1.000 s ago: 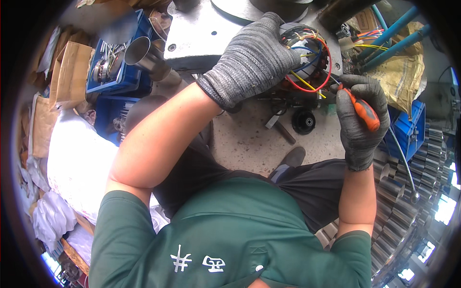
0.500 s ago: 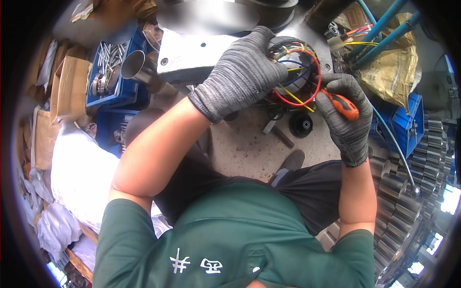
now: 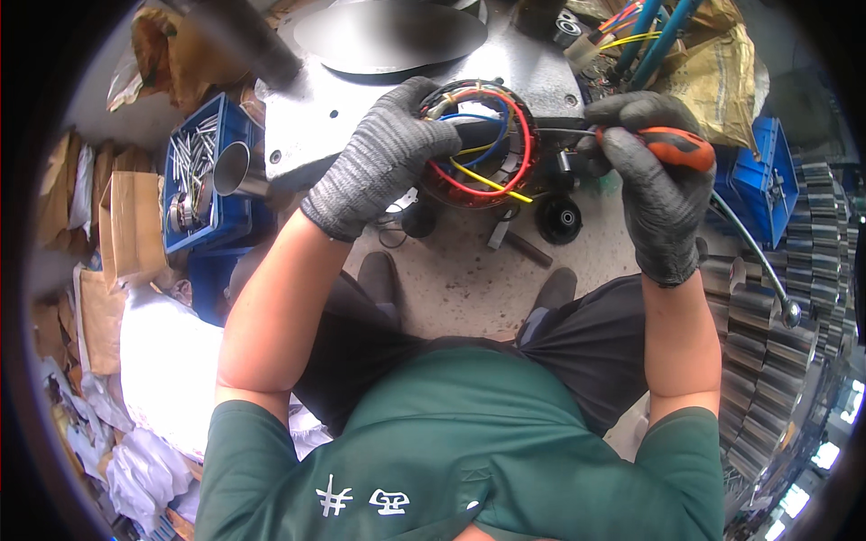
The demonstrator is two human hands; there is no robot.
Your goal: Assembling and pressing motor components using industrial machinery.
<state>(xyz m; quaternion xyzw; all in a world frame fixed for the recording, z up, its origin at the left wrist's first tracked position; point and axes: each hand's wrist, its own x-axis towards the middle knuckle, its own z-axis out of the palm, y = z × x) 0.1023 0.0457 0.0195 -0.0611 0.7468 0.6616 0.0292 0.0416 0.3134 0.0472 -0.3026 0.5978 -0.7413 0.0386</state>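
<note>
Gripping the round motor stator (image 3: 478, 144) from its left side, the gloved left hand (image 3: 383, 162) has its fingers curled over the rim, pinning it against the grey metal plate (image 3: 361, 99) at the bench edge. The right hand (image 3: 654, 194) is closed around an orange-handled screwdriver (image 3: 672, 144), shaft pointing left into the stator's right edge. Looks like a heavy, stiff lump of iron, but the red, yellow and blue wires (image 3: 487, 176) looped over it are soft and easy to nick, so I'd grab the outer ring, not the leads. Compared with a second ago the stator sits more face-up and the screwdriver has swung from angled to nearly level.
</note>
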